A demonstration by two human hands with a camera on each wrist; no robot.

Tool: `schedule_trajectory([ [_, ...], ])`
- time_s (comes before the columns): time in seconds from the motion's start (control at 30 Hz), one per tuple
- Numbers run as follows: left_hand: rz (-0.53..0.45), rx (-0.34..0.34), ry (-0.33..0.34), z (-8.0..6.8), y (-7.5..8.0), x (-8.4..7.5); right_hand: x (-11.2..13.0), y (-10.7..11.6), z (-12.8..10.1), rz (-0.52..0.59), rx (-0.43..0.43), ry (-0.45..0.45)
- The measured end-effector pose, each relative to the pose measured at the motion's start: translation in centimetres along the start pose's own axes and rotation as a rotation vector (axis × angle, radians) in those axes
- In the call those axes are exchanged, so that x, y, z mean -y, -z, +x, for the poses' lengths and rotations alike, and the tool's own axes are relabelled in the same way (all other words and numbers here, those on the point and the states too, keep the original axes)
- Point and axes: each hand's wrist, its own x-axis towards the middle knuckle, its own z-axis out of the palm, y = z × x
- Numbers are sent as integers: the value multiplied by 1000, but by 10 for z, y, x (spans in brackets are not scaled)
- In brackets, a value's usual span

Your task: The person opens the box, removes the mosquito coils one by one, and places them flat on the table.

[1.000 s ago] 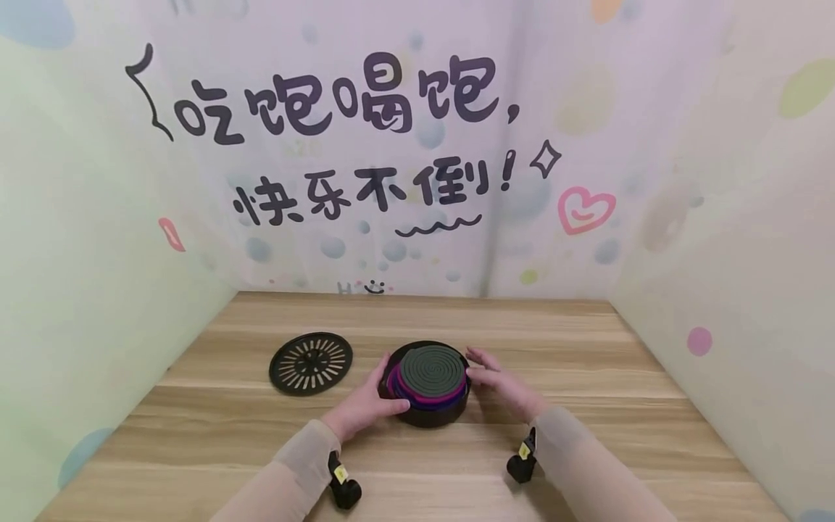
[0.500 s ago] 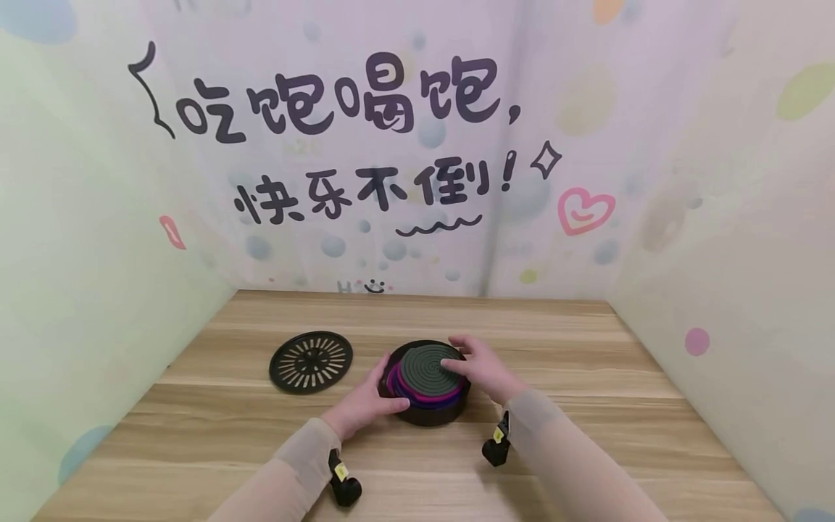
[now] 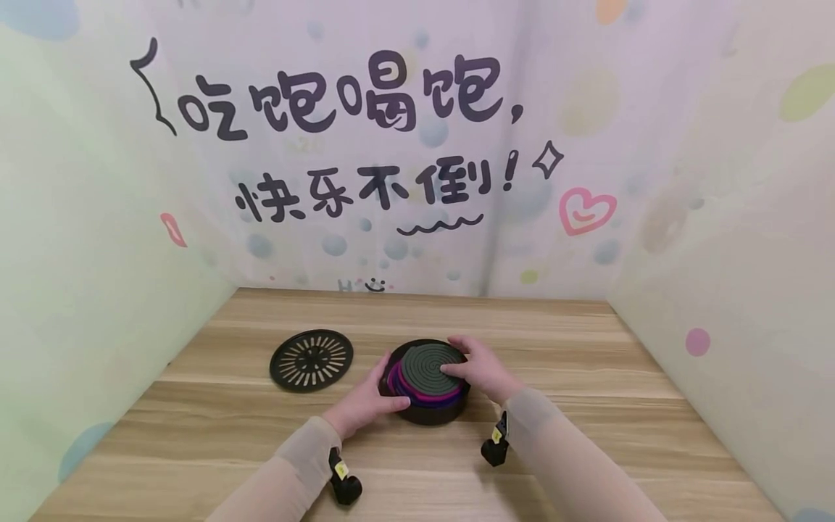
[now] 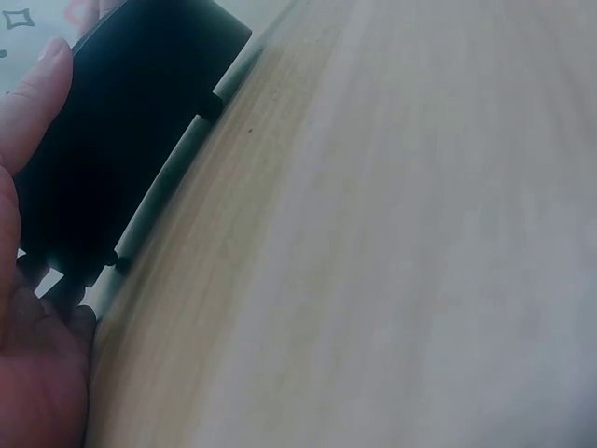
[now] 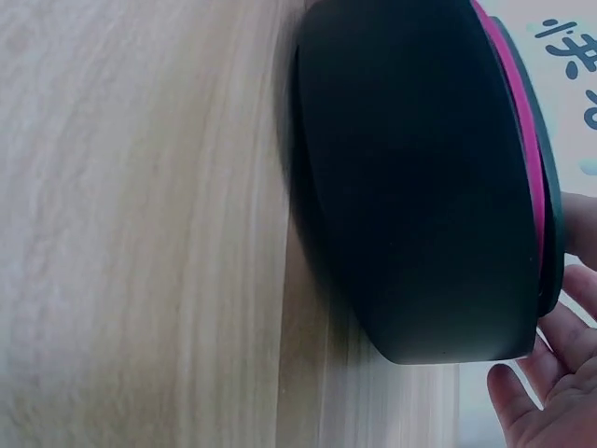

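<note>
The grey coaster (image 3: 424, 365) with the spiral grooves sat on top of a small stack, with a pink coaster (image 3: 433, 398) and a purple-blue one (image 3: 445, 404) showing under it, all poking out of a round black holder (image 3: 427, 416) on the wood-look surface (image 3: 587, 355). The left hand (image 3: 362, 404) had the holder by its side, thumb at the front, fingers curved round it. The right hand (image 3: 485, 370) had its thumb over the grey coaster, other fingers a bit spread at the edge; honestly couldn't tell if they were pinching it. A slotted black disc (image 3: 313, 360) lay off to the left, well apart. Behind everything was a pale wall (image 3: 313, 250) with big dark writing and a pink heart (image 3: 570, 221).
</note>
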Motion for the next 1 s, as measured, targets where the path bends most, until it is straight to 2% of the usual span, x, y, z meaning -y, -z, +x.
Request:
schedule_trajectory([
  [0.43,-20,7,-4,1,0,2,5,-3,-5,32,16,2],
  [0.83,11,-11,-15,1,-1,2,4,-2,-5,-32,29,24],
  [1.0,19,-18,-15,0,-2,1,4,-3,-5,-21,30,13],
])
